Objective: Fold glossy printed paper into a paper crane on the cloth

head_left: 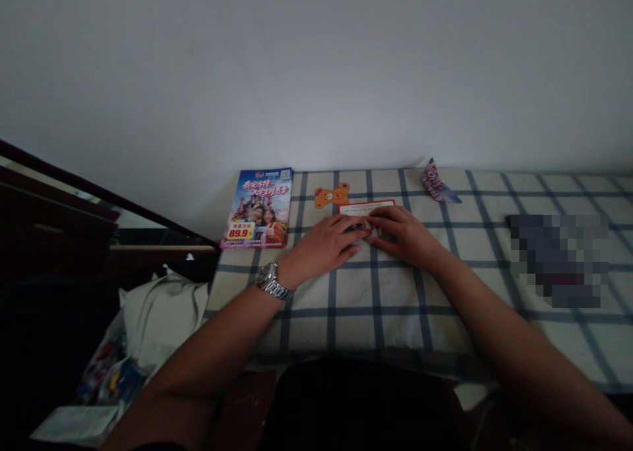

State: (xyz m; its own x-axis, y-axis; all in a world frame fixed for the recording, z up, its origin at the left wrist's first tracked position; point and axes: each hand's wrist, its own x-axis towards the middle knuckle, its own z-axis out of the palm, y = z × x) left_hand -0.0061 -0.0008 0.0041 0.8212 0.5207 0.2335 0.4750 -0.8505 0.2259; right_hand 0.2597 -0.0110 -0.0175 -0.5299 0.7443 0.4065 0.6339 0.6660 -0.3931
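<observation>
Both my hands rest together on a table with a plaid cloth (376, 293). My left hand (324, 243), with a metal watch (271, 281) on its wrist, lies palm down, fingers pointing right onto a white card with a red border (366, 208). My right hand (403, 235) meets it from the right, fingers curled and pressing on the same card. A small colourful folded piece (360, 226) shows between the fingertips of both hands. Just left of the card lies an orange bear-shaped cutout (331, 195).
A colourful leaflet (258, 207) lies at the table's far left corner. A small patterned folded paper (436, 182) sits near the wall. A blurred dark object (558, 260) lies at the right. A white wall backs the table. Bags and papers (113, 372) sit lower left.
</observation>
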